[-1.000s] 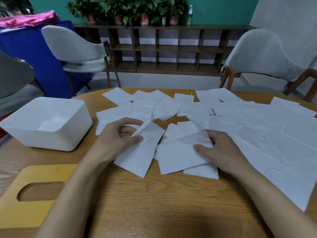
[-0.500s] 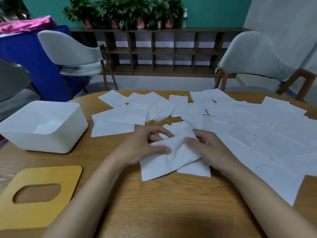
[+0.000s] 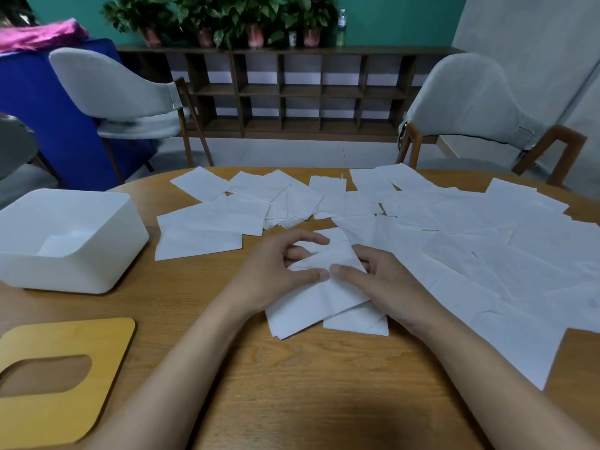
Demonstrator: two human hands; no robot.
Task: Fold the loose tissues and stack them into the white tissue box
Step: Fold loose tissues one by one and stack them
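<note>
This looks like an office meeting room or lounge. A round wooden bench (image 3: 324,384) fills the foreground. Beyond its far edge stand two grey upholstered seats, the left armchair (image 3: 123,92) and the right armchair (image 3: 470,102). Behind the bench, a low dark cubby shelf (image 3: 292,92) lines a teal wall (image 3: 389,17) and carries potted plants (image 3: 220,17) and a bottle (image 3: 340,27).

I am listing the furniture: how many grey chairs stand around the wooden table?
3. The left chair stands beyond the table; the right chair stands beyond its far right; the edge chair is cut off at the frame's left. Others may be out of view.
</note>
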